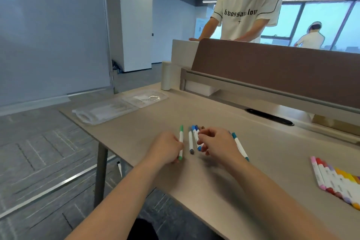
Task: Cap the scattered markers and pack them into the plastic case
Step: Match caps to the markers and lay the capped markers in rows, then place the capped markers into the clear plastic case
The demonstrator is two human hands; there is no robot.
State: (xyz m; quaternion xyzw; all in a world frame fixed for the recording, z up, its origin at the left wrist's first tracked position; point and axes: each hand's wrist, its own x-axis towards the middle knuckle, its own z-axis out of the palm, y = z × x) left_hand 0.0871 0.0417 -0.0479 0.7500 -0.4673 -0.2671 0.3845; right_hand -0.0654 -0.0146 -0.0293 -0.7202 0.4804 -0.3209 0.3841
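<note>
Where the right hand (218,143) curls over the blue markers (195,134), whether it grips one is unclear, and a teal marker (238,144) runs half hidden beneath it. The left hand (167,146), fingers curled, pinches the green marker (181,138); the plastic case (109,110) lies well apart, far left.

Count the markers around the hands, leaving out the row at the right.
4 plainly: green marker in the left hand, grey marker beside it, blue marker pinched by the right hand, teal marker behind that hand. Further tips show above the fingers; more may be hidden.
</note>
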